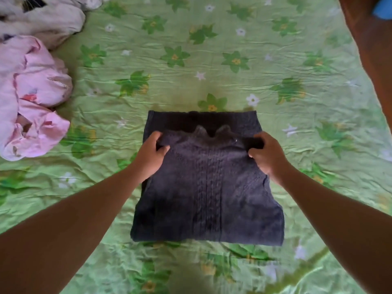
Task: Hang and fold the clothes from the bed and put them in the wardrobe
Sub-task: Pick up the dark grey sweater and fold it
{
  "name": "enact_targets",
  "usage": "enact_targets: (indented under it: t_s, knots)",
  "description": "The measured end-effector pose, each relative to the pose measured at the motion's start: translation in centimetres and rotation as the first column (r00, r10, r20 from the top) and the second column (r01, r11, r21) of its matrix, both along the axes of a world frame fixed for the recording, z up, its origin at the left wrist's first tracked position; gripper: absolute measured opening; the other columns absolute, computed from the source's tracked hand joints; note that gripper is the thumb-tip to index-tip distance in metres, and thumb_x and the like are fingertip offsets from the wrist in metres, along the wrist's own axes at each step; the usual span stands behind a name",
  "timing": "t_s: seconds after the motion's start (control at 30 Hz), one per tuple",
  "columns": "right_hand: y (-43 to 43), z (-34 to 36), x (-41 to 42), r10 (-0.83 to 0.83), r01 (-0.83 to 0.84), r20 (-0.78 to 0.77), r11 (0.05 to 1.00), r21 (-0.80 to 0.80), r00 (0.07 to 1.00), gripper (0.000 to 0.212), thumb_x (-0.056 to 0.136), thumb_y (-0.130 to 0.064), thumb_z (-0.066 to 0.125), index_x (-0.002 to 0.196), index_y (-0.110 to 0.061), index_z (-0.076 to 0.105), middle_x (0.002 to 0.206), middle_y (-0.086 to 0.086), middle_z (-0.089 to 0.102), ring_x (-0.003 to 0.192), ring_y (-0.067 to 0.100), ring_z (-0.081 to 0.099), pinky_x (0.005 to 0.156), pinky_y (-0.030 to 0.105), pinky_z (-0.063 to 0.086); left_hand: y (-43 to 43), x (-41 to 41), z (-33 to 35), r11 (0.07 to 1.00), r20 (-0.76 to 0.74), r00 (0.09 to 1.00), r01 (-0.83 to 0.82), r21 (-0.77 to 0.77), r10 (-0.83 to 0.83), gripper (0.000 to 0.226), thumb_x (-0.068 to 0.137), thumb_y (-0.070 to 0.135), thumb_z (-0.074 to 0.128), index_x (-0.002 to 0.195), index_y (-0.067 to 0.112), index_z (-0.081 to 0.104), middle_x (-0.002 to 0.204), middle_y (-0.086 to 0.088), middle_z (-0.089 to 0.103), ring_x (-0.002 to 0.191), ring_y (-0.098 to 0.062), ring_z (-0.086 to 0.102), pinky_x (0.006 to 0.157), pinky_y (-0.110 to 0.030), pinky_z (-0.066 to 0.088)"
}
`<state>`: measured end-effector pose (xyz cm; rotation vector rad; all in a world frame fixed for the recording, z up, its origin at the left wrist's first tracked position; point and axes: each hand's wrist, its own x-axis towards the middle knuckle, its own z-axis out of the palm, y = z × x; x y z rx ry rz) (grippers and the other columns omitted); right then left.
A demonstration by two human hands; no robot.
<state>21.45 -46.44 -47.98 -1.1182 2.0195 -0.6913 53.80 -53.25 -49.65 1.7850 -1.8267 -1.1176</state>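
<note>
Two bare hands hold one garment in the head view. A dark blue-grey knitted sweater with a cable pattern down its middle [207, 187] lies flat on the green bed sheet with printed flowers [233, 60], in the centre of the picture and directly in front of the person. It is folded into a rough rectangle. Its upper layer, with a wavy edge, stops short of the far edge, so a strip of the lower layer shows beyond it.

The left hand [151, 154] is at the far left corner of this upper layer, and its fingers and thumb are curled around the edge of the knit. The right hand [268, 154] is at the far right corner and grips the fabric in the same way, with the cloth bunched under its fingers. Both forearms reach over the sheet on either side of the sweater.

A crumpled pink cloth garment [36, 102] lies at the left edge of the bed, well apart from the sweater. Beyond it, in the far left corner, is a crumpled white garment with dark marks [46, 20]. At the right edge stands a dark brown surface [373, 60], and a small blue object [384, 9] shows at its top; I cannot tell what they are. Nothing lies between the hands and the sweater.
</note>
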Motion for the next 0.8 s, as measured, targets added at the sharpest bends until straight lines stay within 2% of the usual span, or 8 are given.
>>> enact_targets:
  t_s: [0.13,0.23,0.3,0.43,0.53,0.63,0.73,0.8]
  knots:
    - [-4.5,-2.6,-0.7,0.043,-0.037,-0.052,0.993,0.112,0.998,0.034,0.082,-0.013,0.068,0.109,-0.023,0.049,0.087,0.006,0.06,0.075,0.026,0.058,0.059,0.033,0.04,-4.7,-1.4,-1.9,0.989,0.025,0.994,-0.112,0.091,0.111,0.03,0.096,0.02,0.064,0.122,0.014,0.05,0.095,-0.002,0.062,0.077,-0.017,0.058,0.059,-0.026,0.041]
    - [-3.8,-5.9,-0.4,0.099,-0.038,-0.166,0.941,0.336,0.981,0.059,0.084,-0.031,0.075,0.129,-0.009,0.045,0.115,0.021,0.059,0.106,0.04,0.059,0.084,0.04,0.047,-4.1,-1.1,-4.5,0.95,0.111,0.985,-0.157,0.271,0.131,0.044,0.087,0.029,0.075,0.122,0.017,0.052,0.09,0.002,0.058,0.074,-0.01,0.054,0.057,-0.024,0.04]
    - [-3.2,-7.0,-0.1,0.043,0.036,-0.235,0.947,0.32,0.971,0.066,0.081,-0.041,0.079,0.129,-0.008,0.049,0.124,0.023,0.056,0.114,0.042,0.056,0.095,0.044,0.047,-3.7,-0.9,-5.7,0.931,0.107,0.976,-0.214,0.296,0.191,0.051,0.08,0.034,0.081,0.119,0.019,0.053,0.091,0.005,0.057,0.077,-0.01,0.054,0.057,-0.023,0.038]
    - [-4.0,-6.4,0.0,-0.254,0.226,0.108,0.949,0.222,0.961,0.041,0.072,-0.023,0.088,0.102,-0.012,0.063,0.097,0.012,0.069,0.09,0.031,0.066,0.073,0.037,0.051,-4.1,-1.2,-5.8,0.868,-0.024,0.952,-0.269,0.417,0.306,0.052,0.074,0.029,0.086,0.114,0.016,0.055,0.101,-0.004,0.064,0.091,-0.025,0.064,0.075,-0.039,0.055]
    - [-4.9,-4.6,-0.3,-0.176,0.099,0.239,0.948,0.302,0.955,0.018,0.068,-0.007,0.082,0.084,-0.01,0.075,0.084,0.016,0.073,0.084,0.035,0.07,0.082,0.044,0.056,-4.3,-1.4,-4.6,0.892,-0.098,0.968,-0.171,0.419,0.231,0.036,0.077,0.017,0.084,0.106,0.018,0.062,0.1,-0.007,0.069,0.094,-0.028,0.067,0.082,-0.043,0.056]
    - [-6.6,-3.2,-1.1,-0.183,0.13,0.297,0.973,0.19,0.937,0.021,0.062,-0.001,0.075,0.08,-0.012,0.074,0.075,0.014,0.07,0.077,0.033,0.066,0.077,0.045,0.054,-5.6,-1.0,-3.1,0.948,-0.184,0.959,-0.161,0.274,0.216,0.028,0.08,0.013,0.081,0.095,0.026,0.061,0.098,-0.003,0.069,0.094,-0.024,0.066,0.085,-0.045,0.053]
    - [-8.6,-3.4,-2.2,-0.181,0.166,0.306,0.983,0.077,0.935,0.03,0.069,0.001,0.077,0.09,-0.019,0.073,0.09,0.016,0.071,0.087,0.037,0.068,0.081,0.045,0.055,-7.6,-0.3,-3.0,0.952,-0.206,0.942,-0.223,0.209,0.266,0.038,0.081,0.015,0.081,0.109,0.026,0.058,0.107,-0.001,0.065,0.102,-0.026,0.064,0.079,-0.038,0.053]
    - [-8.9,-4.7,-2.5,-0.097,0.078,0.155,0.989,0.122,0.983,0.049,0.079,-0.007,0.078,0.124,-0.015,0.06,0.109,0.015,0.066,0.095,0.035,0.065,0.079,0.039,0.052,-8.1,-0.2,-3.9,0.96,-0.032,0.977,-0.202,0.194,0.212,0.063,0.083,0.017,0.08,0.136,0.022,0.047,0.124,-0.008,0.057,0.113,-0.031,0.059,0.081,-0.037,0.05]
